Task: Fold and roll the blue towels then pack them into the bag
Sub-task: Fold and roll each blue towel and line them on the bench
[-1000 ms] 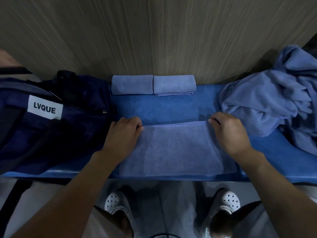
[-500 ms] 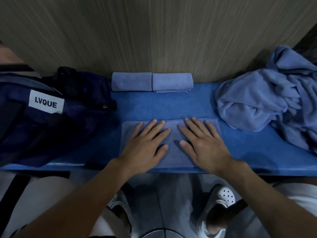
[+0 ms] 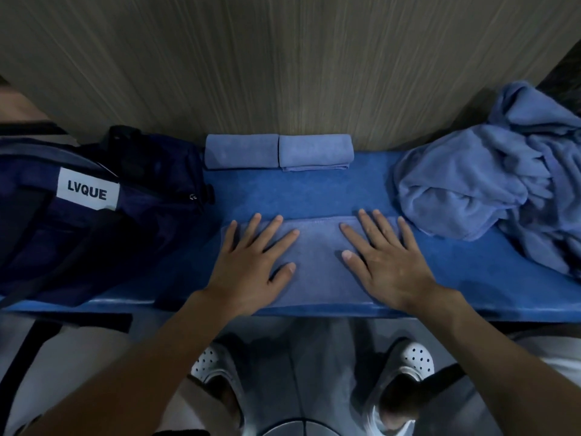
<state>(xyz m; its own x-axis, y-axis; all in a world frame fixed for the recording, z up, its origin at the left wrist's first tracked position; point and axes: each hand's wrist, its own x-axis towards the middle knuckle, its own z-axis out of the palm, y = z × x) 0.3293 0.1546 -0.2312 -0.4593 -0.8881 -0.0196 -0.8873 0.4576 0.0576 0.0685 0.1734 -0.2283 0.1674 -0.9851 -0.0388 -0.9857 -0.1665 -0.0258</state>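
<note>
Left: bag (image 3: 94, 221); rolled towels (image 3: 278, 151) behind folded towel (image 3: 317, 262); towel pile (image 3: 471, 190) right.

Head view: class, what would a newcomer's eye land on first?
The left hand and right hand press flat on a folded towel at the front edge of the blue bench. Behind, two rolled towels sit side by side against the wall. A crumpled towel pile lies at right, a dark bag at left.

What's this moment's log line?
folded towel: flat on bench | left hand: pressing it, open | right hand: pressing it, open | rolled towels: two behind it
</note>
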